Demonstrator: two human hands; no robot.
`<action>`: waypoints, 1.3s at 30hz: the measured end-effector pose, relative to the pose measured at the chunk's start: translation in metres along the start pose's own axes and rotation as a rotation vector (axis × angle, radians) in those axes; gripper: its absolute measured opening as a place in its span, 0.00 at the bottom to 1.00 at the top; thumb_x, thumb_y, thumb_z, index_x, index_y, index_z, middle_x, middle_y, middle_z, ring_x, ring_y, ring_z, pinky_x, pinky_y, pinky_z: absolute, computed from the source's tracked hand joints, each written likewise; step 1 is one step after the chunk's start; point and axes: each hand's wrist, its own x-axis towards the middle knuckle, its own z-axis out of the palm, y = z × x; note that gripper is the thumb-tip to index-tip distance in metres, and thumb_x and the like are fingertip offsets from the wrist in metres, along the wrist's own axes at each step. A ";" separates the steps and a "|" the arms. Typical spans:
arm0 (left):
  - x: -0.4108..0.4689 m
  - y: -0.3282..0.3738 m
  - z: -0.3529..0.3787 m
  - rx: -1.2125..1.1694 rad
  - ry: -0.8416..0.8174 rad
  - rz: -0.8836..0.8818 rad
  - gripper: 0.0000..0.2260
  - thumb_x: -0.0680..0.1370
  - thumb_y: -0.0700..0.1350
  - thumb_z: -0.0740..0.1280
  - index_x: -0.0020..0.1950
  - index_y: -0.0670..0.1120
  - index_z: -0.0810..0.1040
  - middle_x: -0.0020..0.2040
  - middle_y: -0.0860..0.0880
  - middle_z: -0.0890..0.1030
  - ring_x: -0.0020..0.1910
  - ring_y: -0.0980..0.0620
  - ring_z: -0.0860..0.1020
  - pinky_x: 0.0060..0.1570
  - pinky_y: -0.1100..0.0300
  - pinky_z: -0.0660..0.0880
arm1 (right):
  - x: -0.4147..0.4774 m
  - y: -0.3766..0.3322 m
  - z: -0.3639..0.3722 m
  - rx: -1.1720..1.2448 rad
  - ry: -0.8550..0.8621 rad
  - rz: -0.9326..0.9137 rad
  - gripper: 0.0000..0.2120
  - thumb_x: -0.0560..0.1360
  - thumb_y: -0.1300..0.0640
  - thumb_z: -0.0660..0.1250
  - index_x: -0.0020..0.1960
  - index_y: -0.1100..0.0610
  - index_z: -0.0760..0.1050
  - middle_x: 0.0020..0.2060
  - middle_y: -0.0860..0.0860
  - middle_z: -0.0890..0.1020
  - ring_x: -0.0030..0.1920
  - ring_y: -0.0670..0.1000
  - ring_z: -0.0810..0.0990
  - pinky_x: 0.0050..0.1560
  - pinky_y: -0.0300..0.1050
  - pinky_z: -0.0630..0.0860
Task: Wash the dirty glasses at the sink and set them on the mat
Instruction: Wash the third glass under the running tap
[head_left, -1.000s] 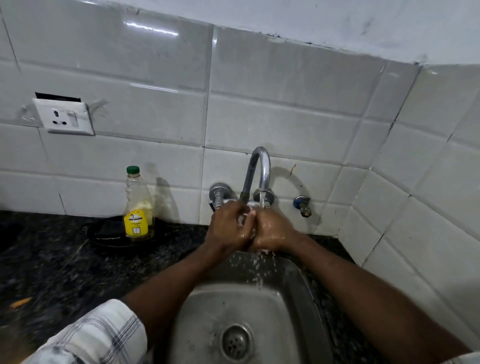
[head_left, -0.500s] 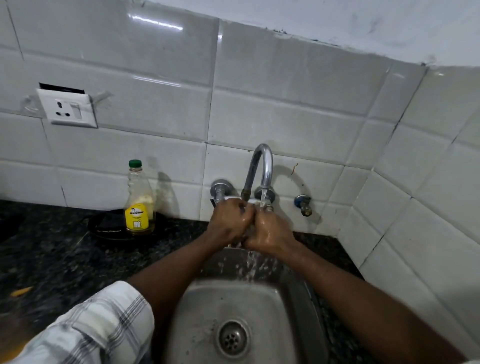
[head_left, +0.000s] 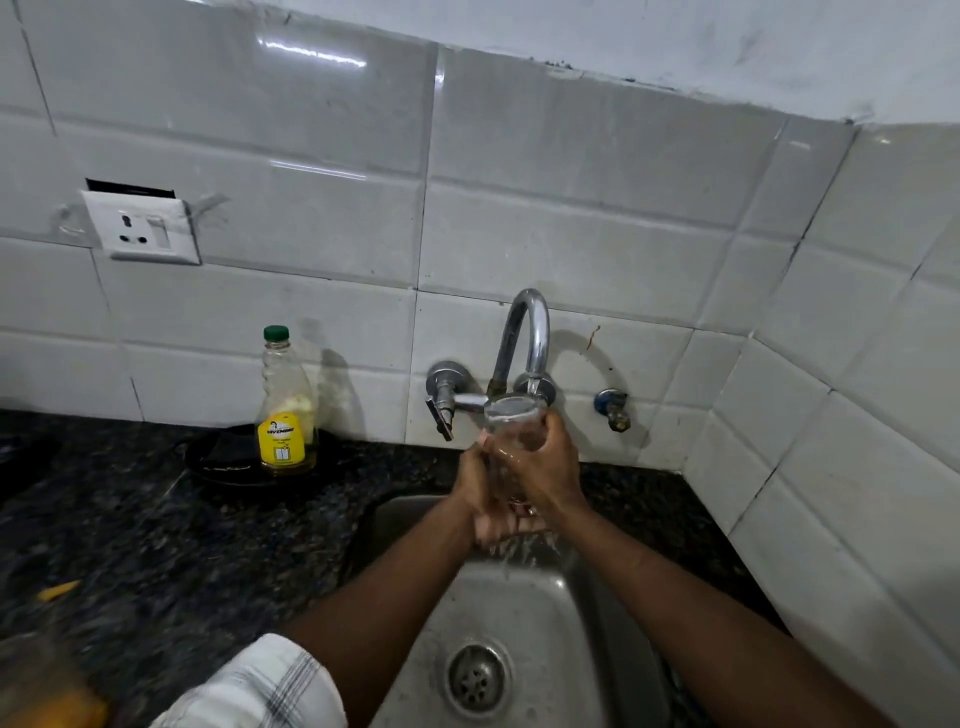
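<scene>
Both forearms reach forward over the sink (head_left: 597, 623), wrists meeting under the tap (head_left: 530, 332). The right hand (head_left: 545, 462) wraps its fingers round the upper wall of the glass (head_left: 511, 415). The left hand (head_left: 480, 501) curls round the lower part, fingers under the base. The glass stands upright above the sink's back edge, long axis vertical, open rim just under the spout. Water (head_left: 519, 551) spills from below the hands. Half a second ago the hands hid the glass between them; now its rim shows above them. A bottle (head_left: 285, 410) stands at the back edge of the bench (head_left: 156, 545).
</scene>
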 end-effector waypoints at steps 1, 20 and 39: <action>0.003 0.001 0.005 -0.037 0.029 0.039 0.31 0.79 0.64 0.50 0.64 0.43 0.79 0.61 0.37 0.80 0.61 0.38 0.77 0.49 0.47 0.79 | 0.001 0.000 -0.001 0.027 -0.021 -0.001 0.30 0.61 0.46 0.78 0.60 0.49 0.72 0.52 0.48 0.83 0.52 0.49 0.82 0.55 0.55 0.81; 0.006 0.022 -0.003 0.949 0.749 1.287 0.11 0.78 0.46 0.64 0.49 0.41 0.83 0.45 0.47 0.81 0.40 0.54 0.76 0.37 0.72 0.65 | 0.026 -0.014 0.018 0.613 0.113 0.489 0.24 0.57 0.50 0.79 0.51 0.58 0.83 0.44 0.55 0.87 0.41 0.54 0.86 0.33 0.42 0.77; 0.007 0.042 0.018 1.255 0.519 0.686 0.16 0.83 0.52 0.59 0.42 0.44 0.78 0.42 0.46 0.82 0.35 0.52 0.78 0.41 0.55 0.80 | 0.021 0.014 -0.032 -1.053 -0.263 -0.619 0.38 0.66 0.52 0.78 0.71 0.58 0.66 0.62 0.55 0.78 0.59 0.55 0.78 0.62 0.50 0.74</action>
